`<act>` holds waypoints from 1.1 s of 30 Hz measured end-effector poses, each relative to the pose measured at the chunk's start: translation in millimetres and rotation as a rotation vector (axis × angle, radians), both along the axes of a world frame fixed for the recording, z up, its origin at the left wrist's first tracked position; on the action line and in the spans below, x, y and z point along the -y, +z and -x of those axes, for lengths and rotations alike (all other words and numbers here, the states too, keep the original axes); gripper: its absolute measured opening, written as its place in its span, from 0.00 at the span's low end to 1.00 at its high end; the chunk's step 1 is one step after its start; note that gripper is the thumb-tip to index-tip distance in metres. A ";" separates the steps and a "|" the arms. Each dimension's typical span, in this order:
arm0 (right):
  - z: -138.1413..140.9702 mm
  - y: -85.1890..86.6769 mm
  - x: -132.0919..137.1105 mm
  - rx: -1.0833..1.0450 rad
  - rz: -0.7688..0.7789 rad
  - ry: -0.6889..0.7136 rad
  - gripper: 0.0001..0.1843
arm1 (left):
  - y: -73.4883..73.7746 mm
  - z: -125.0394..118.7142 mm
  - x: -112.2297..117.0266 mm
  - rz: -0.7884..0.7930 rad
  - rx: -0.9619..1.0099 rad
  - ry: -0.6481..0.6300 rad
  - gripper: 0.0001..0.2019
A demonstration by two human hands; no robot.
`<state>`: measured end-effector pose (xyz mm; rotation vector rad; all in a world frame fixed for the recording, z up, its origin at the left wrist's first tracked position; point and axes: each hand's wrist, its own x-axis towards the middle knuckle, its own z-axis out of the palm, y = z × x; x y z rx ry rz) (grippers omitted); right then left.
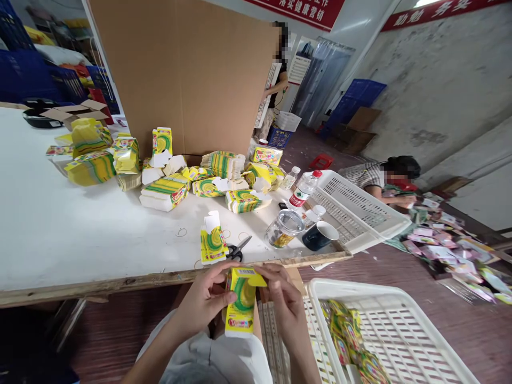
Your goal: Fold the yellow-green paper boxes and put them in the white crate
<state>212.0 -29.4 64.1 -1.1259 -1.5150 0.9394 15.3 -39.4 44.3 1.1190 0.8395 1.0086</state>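
A small yellow and green carton (241,305) stands upright above my lap, its printed front turned toward me. My left hand (210,293) grips its left side, thumb across the front. My right hand (282,293) pinches the yellow flap at the carton's upper right corner. Just beyond, on the table edge, lies a small stack of flat yellow cartons (213,242). Black-handled scissors (237,249) rest beside that stack. Whether anything is inside the carton I hold is hidden.
Bundles of flattened cartons (166,189) line the table (100,229) before a cardboard sheet (184,74). A bottle (304,190), a jar (285,228) and a dark mug (320,236) stand at right. A white basket (400,314) holds yellow packets (352,336). A person (380,178) crouches at right; another (276,85) stands behind.
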 end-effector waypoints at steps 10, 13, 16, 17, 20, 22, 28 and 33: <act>-2.3 1.2 1.5 0.103 0.289 0.063 0.28 | 0.2 0.9 2.4 -0.019 -0.039 -0.031 0.28; -6.1 4.8 2.9 -0.041 0.293 0.127 0.28 | -1.3 1.0 2.3 0.005 -0.079 0.011 0.28; -4.6 0.8 2.6 -0.066 0.291 0.125 0.26 | -3.0 -0.1 3.9 -0.026 -0.089 -0.009 0.26; -2.8 -2.1 2.2 -0.014 0.295 0.115 0.26 | -3.3 -0.5 4.7 -0.045 -0.087 -0.029 0.26; 3.1 -11.5 1.3 0.204 0.245 0.035 0.23 | -3.2 -1.0 6.5 -0.074 -0.071 -0.069 0.27; 5.6 -15.2 1.9 0.303 0.176 -0.016 0.19 | -2.8 -0.4 6.8 -0.065 -0.046 -0.076 0.28; 8.6 -16.2 5.8 0.412 0.096 -0.033 0.19 | -2.4 0.2 5.3 -0.009 0.016 -0.084 0.30; 14.6 -18.8 6.4 0.460 0.075 -0.105 0.18 | -3.7 -1.7 3.1 -0.018 -0.018 -0.049 0.28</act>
